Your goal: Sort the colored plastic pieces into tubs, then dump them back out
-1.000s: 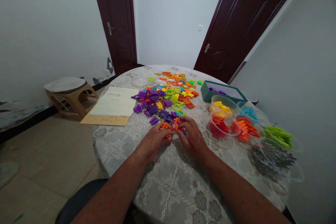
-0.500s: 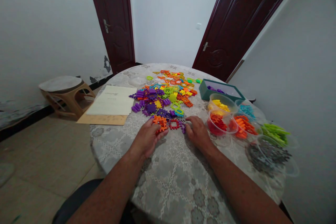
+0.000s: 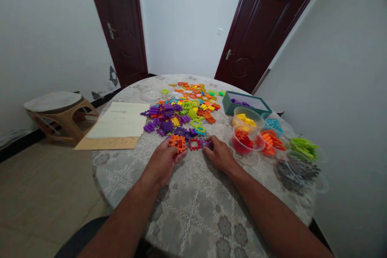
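My left hand (image 3: 165,161) is closed round an orange interlocking building piece (image 3: 177,142), a square frame with toothed edges. Just right of it is a red square frame piece (image 3: 195,144) with an open middle. At the red piece's right side, my right hand (image 3: 220,153) pinches a small purple toothed piece (image 3: 204,143), partly covered by its fingers. Beyond both hands spreads a heap of mixed building pieces (image 3: 192,113) in purple, green, yellow, orange and blue. Whether the orange, red and purple pieces are joined I cannot tell.
On the right stand clear tubs of yellow (image 3: 246,120), red (image 3: 243,139), orange (image 3: 273,142) and grey pieces (image 3: 298,172), plus green pieces (image 3: 304,148). A dark green box (image 3: 229,107) is behind them. Paper sheets (image 3: 116,121) lie left on the patterned tablecloth (image 3: 187,209).
The fingers of my right hand have closed on the purple piece, which now lies turned beside the red frame. My left hand keeps the orange piece. The whole view has shifted slightly.
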{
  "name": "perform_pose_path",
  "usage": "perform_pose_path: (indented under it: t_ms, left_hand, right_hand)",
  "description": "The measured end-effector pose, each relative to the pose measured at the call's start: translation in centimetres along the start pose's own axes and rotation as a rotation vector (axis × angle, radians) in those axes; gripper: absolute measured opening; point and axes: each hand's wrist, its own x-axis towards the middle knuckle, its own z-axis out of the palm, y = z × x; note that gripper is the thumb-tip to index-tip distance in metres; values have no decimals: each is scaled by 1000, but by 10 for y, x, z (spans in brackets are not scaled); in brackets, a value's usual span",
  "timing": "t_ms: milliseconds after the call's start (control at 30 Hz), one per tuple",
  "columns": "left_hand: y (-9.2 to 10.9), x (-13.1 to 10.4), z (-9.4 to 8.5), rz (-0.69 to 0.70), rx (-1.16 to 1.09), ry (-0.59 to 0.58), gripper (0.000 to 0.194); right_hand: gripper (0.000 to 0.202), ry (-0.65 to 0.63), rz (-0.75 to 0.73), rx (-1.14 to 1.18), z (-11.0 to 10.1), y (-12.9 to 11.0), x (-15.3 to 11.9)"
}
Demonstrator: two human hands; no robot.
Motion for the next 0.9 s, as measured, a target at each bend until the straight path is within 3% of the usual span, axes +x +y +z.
perform_pose_path:
  t_ms: [133,300,467,767,900]
  left_hand:
    - [1,1,-1,29,32,16,27]
    - [0,5,-2,18,55,11,26]
    - [-2,7,0,-9,66,45,31]
    - [-5,10,-1,27,116,30,37]
    - [-3,11,1,33,159,30,38]
  right_hand:
    - [13,74,-19,175,-3,-5,3]
    - [13,163,-84,230,-9,-12,4]
    - [16,184,-167,259,-18,-14,3]
    - [18,151,-141,326,-23,-18,4]
    - [15,208,-154,315,-28,-22,6]
